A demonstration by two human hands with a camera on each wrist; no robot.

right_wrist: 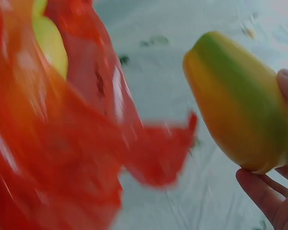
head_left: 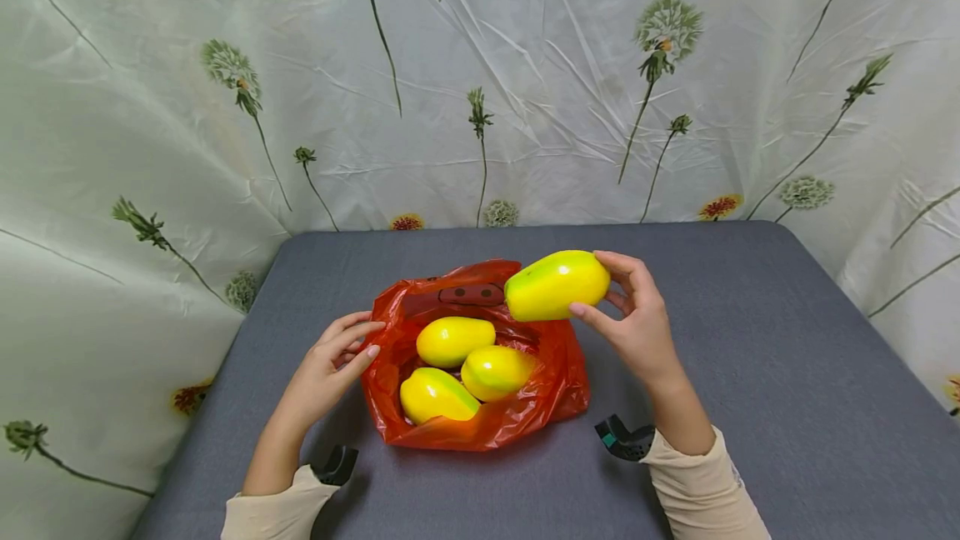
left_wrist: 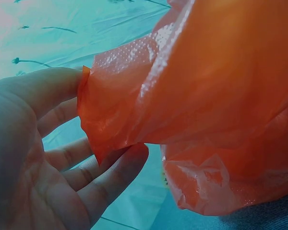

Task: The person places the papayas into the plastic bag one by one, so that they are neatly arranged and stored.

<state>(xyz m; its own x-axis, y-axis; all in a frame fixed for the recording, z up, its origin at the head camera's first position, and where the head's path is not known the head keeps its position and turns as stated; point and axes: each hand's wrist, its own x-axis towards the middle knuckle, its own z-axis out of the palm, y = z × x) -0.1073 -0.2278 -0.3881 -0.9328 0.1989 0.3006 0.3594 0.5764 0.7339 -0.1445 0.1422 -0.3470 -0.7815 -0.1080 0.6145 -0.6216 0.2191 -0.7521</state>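
Observation:
My right hand (head_left: 641,327) grips a yellow papaya (head_left: 558,286) with a green streak, thumb and fingers at its right end. It is raised over the right back rim of a red plastic bag (head_left: 558,382). Inside the wide-mouthed bag lie three more yellow papayas (head_left: 457,342). At the bag's left side, my left hand (head_left: 326,373) holds the rim between thumb and fingers. From the left wrist, the bag's thin edge (left_wrist: 110,110) covers part of those fingers. The right wrist view shows the green stripe along the raised papaya (right_wrist: 240,105), apart from the bag.
The bag stands on a grey cloth-covered table (head_left: 750,357). Behind and beside the table hangs a pale curtain (head_left: 525,65) printed with dandelions. Black wrist devices (head_left: 626,440) sit at both cream sleeves.

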